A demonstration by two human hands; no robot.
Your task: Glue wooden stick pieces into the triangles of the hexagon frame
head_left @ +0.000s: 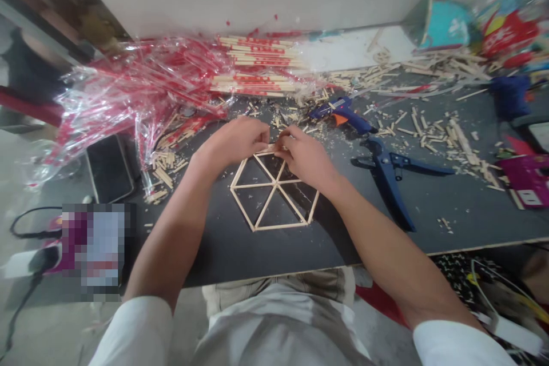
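A flat hexagonal frame of thin wooden sticks (281,226), with spokes meeting at its centre, lies on the dark table. At its far side, my left hand (243,138) has its fingers bent down onto the top stick near the upper left corner. My right hand (302,155) pinches the same far edge near its right end, close to the left fingertips. Both sets of fingertips partly cover that stick, and the right hand hides the frame's upper right corner.
A blue glue gun (343,111) and blue cutters (388,177) lie to the right. Red-and-clear wrappers (141,80) and stick bundles (257,71) fill the back left. A phone (110,168) lies left. Stick scraps (424,131) litter the back and right; the table edge (274,275) is near me.
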